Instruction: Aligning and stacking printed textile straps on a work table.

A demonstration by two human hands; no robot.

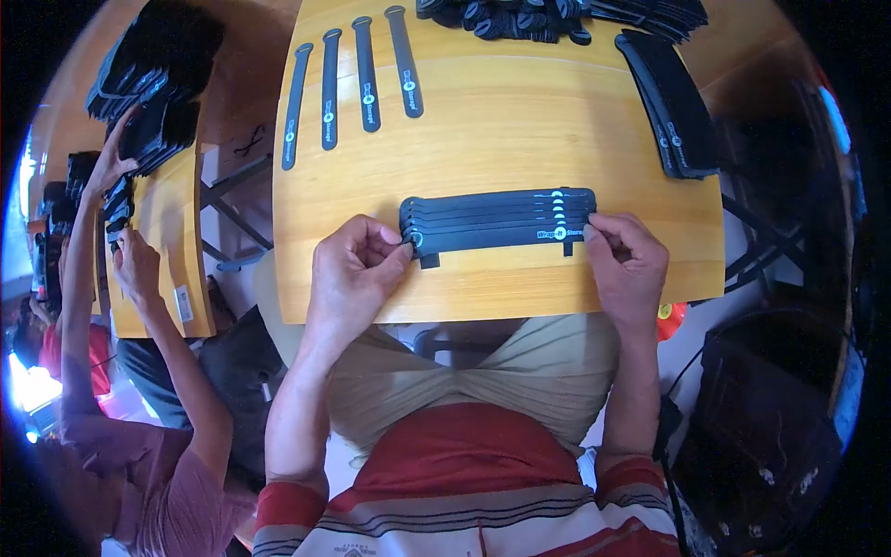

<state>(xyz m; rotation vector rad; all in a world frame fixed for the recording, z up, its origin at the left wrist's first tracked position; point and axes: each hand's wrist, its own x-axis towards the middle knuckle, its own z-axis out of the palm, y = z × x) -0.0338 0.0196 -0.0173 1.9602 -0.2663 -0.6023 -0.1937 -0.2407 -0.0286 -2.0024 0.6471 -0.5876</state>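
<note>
Near the front edge of the wooden table lies a fanned stack of black straps (pixel 492 223), its layers stepped one over another, with pale print towards the right end. My left hand (pixel 351 269) pinches the stack's left end between thumb and fingers. At the opposite end, my right hand (pixel 631 265) has its thumb and fingertips closed on the right edge. Two small black tabs stick out below the stack, a left tab (pixel 430 261) and a right tab (pixel 568 249). Further back on the left, several single straps (pixel 367 74) with looped ends lie spaced apart.
A neat strap stack (pixel 670 107) lies at the table's right edge, and a loose black pile (pixel 520 20) sits at the back. To my left, a co-worker's hands (pixel 137 265) handle black straps on another table (pixel 176 278). A dark bulky object (pixel 761 427) stands at lower right.
</note>
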